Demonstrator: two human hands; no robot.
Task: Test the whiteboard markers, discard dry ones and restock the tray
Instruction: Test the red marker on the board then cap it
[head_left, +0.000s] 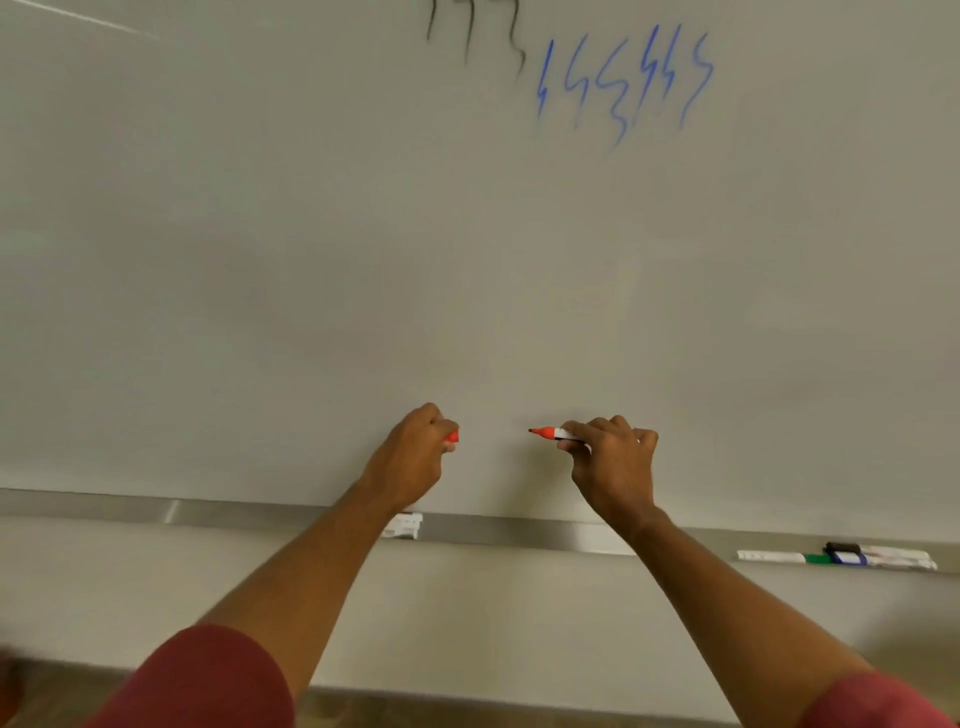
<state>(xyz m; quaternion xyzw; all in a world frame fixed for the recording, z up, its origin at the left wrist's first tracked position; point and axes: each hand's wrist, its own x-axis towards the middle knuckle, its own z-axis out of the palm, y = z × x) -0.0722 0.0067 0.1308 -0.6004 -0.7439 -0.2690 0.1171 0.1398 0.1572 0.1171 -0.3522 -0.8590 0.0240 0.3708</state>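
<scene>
Sideways — red marker (556, 433) tip leftward

The left hand (415, 452) hides nearly all of the red cap (452, 436), and the right hand (613, 457) covers the red marker (551, 433) barrel behind its tip. The left forearm hides part of a white object (404, 525) on the tray (260, 512), too blurred to name. The black scribbles (472, 31) are cut off by the top edge, and the labels on the markers at the tray's right end (841, 557) are too small to read.
</scene>
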